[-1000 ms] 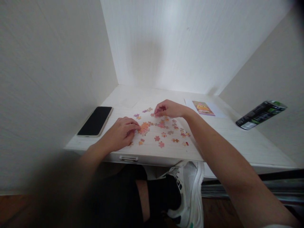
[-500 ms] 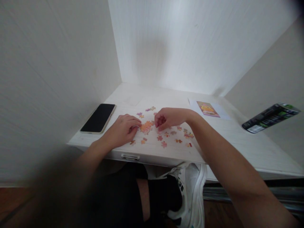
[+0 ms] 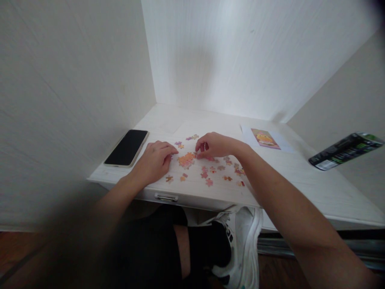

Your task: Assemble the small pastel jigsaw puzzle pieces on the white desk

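Note:
A joined patch of orange and pink jigsaw puzzle pieces (image 3: 186, 160) lies on the white desk between my hands. My left hand (image 3: 157, 161) rests left of the patch, thumb and fingers apart, holding nothing I can see. Right of the patch, my right hand (image 3: 213, 145) has thumb and index finger bent down around a small puzzle piece at the patch's upper right edge, mostly covered by the fingertips. Loose pink pieces (image 3: 209, 182) are scattered to the right and front. Purple and orange pieces (image 3: 179, 145) lie behind the patch.
A phone (image 3: 126, 147) lies at the desk's left side. On white paper at the back right is a printed picture of a yellow figure (image 3: 265, 138). A black can (image 3: 345, 151) stands at the right. White panels (image 3: 120, 60) enclose the desk; a drawer handle (image 3: 166, 197) is in front.
My right hand has lifted its wrist slightly and its fingers have opened from a tighter curl near the patch. My left fingers have drawn back a little from the patch, uncovering its left edge.

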Tool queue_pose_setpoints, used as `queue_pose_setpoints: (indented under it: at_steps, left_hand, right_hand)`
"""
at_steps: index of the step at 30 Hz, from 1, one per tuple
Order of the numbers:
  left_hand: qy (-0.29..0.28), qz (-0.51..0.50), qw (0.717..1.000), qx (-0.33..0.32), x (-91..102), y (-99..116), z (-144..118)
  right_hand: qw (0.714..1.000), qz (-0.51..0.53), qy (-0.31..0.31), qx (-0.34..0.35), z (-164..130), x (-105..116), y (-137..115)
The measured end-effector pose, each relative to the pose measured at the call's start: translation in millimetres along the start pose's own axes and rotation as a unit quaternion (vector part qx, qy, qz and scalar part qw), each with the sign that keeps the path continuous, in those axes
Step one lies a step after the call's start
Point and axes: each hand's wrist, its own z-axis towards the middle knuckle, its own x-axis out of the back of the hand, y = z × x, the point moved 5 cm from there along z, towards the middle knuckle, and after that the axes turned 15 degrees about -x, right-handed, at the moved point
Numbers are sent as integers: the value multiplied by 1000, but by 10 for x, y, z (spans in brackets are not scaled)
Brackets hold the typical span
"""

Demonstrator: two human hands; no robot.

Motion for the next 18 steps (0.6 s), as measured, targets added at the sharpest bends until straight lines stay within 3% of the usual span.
queue_pose_setpoints:
  at_steps: [8, 18]
  left_hand:
    - [-46, -60, 994, -83, 24, 227, 44]
    - [-34, -63, 996, -50, -2, 192, 52]
  right_hand:
    - [1000, -1, 8, -3, 41, -58, -33]
    - [999, 19, 33, 5, 45, -65, -45]
